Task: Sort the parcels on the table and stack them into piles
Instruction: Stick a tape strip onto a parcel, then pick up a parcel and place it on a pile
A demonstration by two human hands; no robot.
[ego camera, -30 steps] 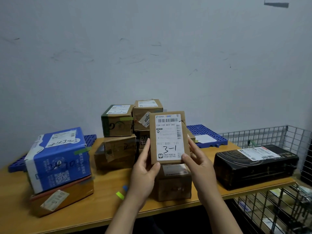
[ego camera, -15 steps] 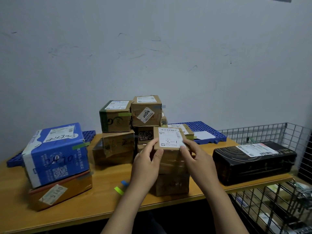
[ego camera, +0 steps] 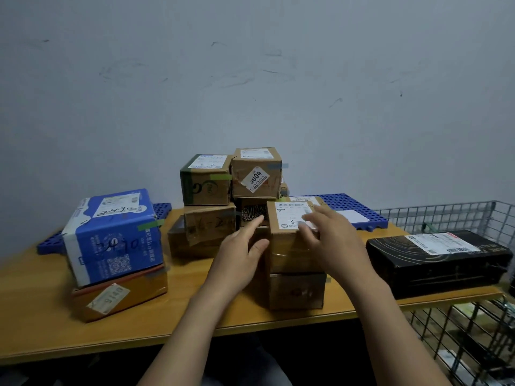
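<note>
A flat brown parcel with a white label (ego camera: 289, 218) lies on top of a pile of brown boxes (ego camera: 296, 291) near the table's front edge. My right hand (ego camera: 331, 240) hovers over its right side with fingers spread. My left hand (ego camera: 239, 254) is open just left of the pile, fingers relaxed, holding nothing. Behind stands a pile of brown boxes, one marked 5U04 (ego camera: 256, 174), one with green tape (ego camera: 206, 181). At the left a blue box (ego camera: 114, 235) sits on an orange-brown parcel (ego camera: 119, 296). A long black box (ego camera: 440, 260) lies at the right.
The wooden table (ego camera: 195, 321) stands against a grey wall. Blue perforated plastic pallets (ego camera: 354, 207) lie along the table's back. A wire mesh cage (ego camera: 459, 221) stands to the right, reaching below the table edge.
The flat labelled parcel went from upright in both hands to lying flat on the front pile. Both hands have let go of it and opened.
</note>
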